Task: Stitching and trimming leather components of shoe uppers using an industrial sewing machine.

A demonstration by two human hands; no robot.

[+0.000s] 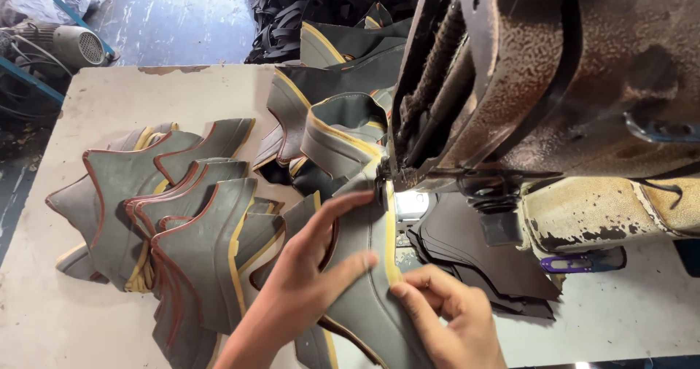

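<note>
While the grey leather piece (368, 267) lies flat on the desk (95, 99) under the sewing machine (539, 84), both hands press on it. The left hand (302, 281) rests spread on the piece, its fingers (343, 205) stretched out and loose, holding nothing, with the longest fingertip reaching up to just beside the needle foot (383, 187). The right hand (448, 318) sits below and to the right of those fingers; its fingers (412, 276) are bent and pinch the yellow trim (391, 245) that runs along the piece's right edge. That trim leads straight up from the right fingertips to the needle foot.

To the left of the left fingers, a heap of grey pieces (168, 223) with red and yellow edging lies fanned on the desk, overlapping each other. Above the left fingertips, more grey pieces with yellow edging (335, 121) are stacked against the machine. To the right of the right fingers, flat black pieces (474, 252) lie under the machine's arm, and a purple thread snip (580, 263) sits just beyond them. A grey motor (73, 44) stands on the floor, well apart at the upper left.
</note>
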